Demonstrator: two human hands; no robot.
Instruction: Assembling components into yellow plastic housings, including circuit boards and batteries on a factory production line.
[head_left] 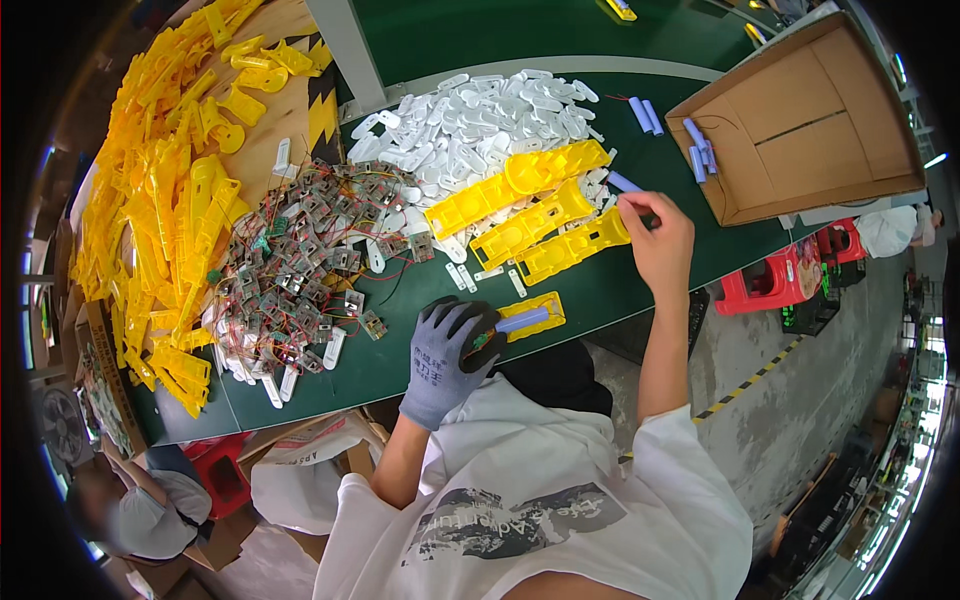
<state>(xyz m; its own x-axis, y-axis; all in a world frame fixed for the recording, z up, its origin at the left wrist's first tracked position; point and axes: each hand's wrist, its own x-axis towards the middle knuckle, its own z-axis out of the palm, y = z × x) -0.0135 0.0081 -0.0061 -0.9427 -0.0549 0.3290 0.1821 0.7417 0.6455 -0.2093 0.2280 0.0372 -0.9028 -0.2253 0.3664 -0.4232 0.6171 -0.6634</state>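
Observation:
My left hand point(448, 352), in a grey glove with dark fingertips, is closed around one end of a small yellow plastic housing point(552, 304). A blue cylindrical battery point(523, 320) lies in that housing, and a bit of green shows by the fingers. My bare right hand point(662, 238) is pinched at thumb and index, at the right end of the nearest yellow shell point(575, 247); what lies between the fingertips, if anything, I cannot make out. Just behind those fingertips lies another blue battery point(624, 182). Two more open yellow shells point(532, 222) lie side by side to the left.
White plastic pieces point(480, 125) are heaped at the back. Wired small modules point(300, 270) form a tangled pile on the left, beside a large yellow heap point(165, 210). An open cardboard box point(800, 130) with blue batteries point(700, 150) at its edge stands right.

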